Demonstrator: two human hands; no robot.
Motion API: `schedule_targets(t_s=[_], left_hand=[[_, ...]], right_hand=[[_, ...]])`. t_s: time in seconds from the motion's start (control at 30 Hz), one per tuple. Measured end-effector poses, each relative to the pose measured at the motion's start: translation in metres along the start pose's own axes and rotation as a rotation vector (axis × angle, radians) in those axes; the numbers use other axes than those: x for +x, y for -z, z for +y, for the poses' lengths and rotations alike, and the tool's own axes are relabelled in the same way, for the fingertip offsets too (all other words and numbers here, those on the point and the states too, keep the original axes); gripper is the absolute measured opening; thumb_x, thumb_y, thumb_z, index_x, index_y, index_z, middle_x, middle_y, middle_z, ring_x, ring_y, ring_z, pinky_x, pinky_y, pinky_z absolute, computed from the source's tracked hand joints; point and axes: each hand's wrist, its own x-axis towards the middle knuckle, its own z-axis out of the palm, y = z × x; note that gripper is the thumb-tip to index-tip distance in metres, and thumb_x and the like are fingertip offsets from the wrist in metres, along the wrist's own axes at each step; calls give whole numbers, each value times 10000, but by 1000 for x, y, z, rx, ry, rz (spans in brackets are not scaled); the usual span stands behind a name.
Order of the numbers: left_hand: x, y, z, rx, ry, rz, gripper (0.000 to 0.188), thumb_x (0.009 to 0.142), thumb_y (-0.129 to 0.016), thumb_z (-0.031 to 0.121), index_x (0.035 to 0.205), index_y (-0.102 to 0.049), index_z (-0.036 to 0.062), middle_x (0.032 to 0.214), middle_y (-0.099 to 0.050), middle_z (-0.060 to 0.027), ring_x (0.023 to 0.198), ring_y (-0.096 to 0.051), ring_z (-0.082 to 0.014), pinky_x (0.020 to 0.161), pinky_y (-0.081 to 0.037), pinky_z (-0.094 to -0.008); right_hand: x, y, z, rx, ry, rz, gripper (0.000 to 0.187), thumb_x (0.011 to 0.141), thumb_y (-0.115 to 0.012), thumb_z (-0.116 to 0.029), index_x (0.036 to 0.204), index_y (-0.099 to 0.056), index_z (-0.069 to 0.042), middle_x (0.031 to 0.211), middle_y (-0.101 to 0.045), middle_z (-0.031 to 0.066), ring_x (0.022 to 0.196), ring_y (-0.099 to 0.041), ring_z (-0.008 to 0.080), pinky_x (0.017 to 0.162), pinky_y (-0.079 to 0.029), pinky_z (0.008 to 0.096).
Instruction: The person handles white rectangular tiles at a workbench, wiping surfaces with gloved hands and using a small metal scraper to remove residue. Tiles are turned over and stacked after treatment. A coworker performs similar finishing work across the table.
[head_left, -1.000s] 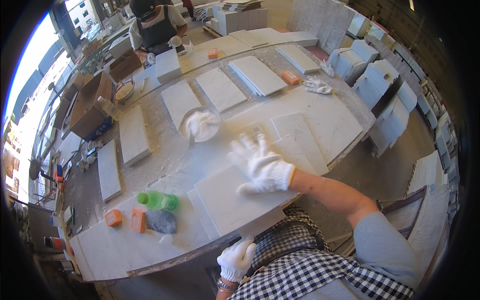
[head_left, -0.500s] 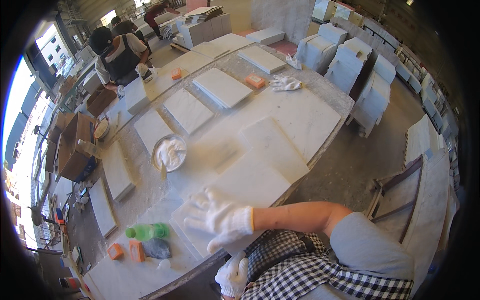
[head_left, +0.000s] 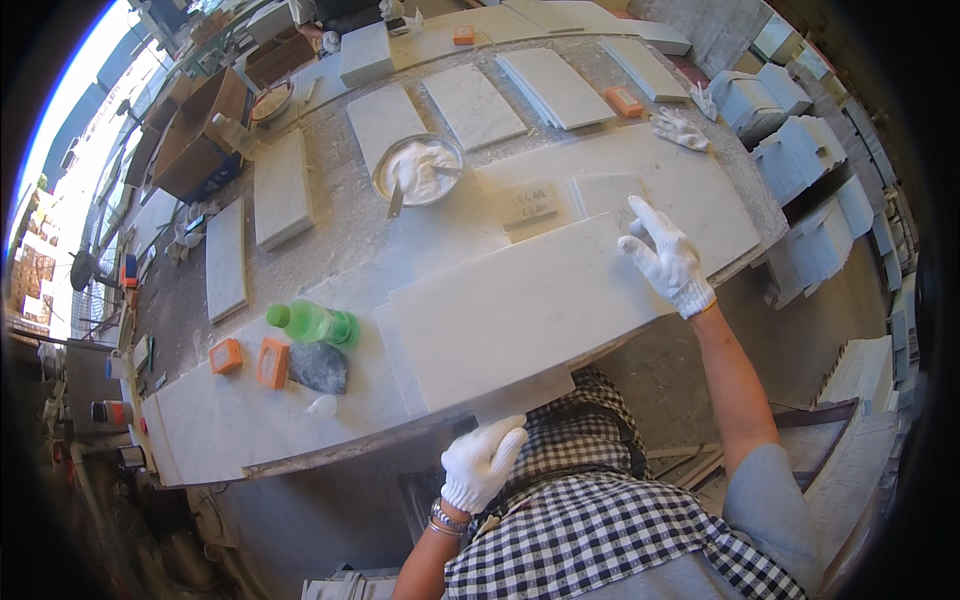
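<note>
My right hand [head_left: 665, 255], in a white knit glove, is open with its fingers apart at the right end of a white marble slab [head_left: 510, 310]. Whether the fingertips touch the stone I cannot tell. That slab lies along the table's front edge, over another thin slab whose edge shows at its left. My left hand [head_left: 485, 462], also gloved, is curled closed just off the front edge, close to a pale piece [head_left: 525, 393] jutting out there. What lies inside its fingers is hidden. Behind the slab sits a small marked stone block [head_left: 527, 203].
A steel bowl of white paste [head_left: 420, 170] holds spatulas. To the left are a green bottle [head_left: 315, 325], orange blocks [head_left: 271, 362] and a dark bag [head_left: 318, 368]. More slabs [head_left: 473, 105] and an empty glove [head_left: 680, 129] lie farther back. A co-worker's hand shows at the far edge.
My right hand has moved right, from the slab's left part to its right end. My left hand stays curled by the front edge. The view has tilted downward.
</note>
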Motion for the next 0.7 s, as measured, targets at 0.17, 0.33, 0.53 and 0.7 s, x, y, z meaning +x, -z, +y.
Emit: schedule_targets(t_s=[0.17, 0.33, 0.53, 0.7], left_hand=[[4, -2, 10, -83, 28, -6, 253, 980, -706, 260, 1140, -771, 75, 1059, -779, -141, 914, -762, -292, 809, -596, -346], [7, -9, 18, -268, 218, -66, 304, 1014, -682, 271, 1215, -751, 54, 1105, -783, -136, 971, -766, -214, 854, -587, -316], [13, -6, 18, -520, 429, -146, 426, 1041, -650, 363, 1205, -740, -20, 1035, -795, -135, 964, -736, -156, 860, -566, -284], [20, 0, 14, -633, 540, -269, 512, 1038, -642, 435, 1176, -732, -50, 1044, -785, -135, 930, -707, -152, 870, -535, -305]], right_hand=[[20, -12, -30, -39, 157, 4, 549, 971, -681, -470, 1397, -613, -130, 1062, -681, 173, 961, -687, 369, 827, -556, 453], [28, -9, -36, -162, 104, -39, 441, 965, -691, -438, 1272, -664, -123, 1037, -684, 150, 930, -685, 372, 790, -557, 461], [-1, 0, -39, -134, 234, 56, 419, 937, -739, -396, 1207, -690, -81, 1010, -700, 159, 920, -692, 373, 776, -565, 448], [-64, 26, -34, 173, -64, -67, 385, 932, -773, -320, 1184, -717, -34, 1074, -749, 145, 965, -722, 260, 831, -569, 356]])
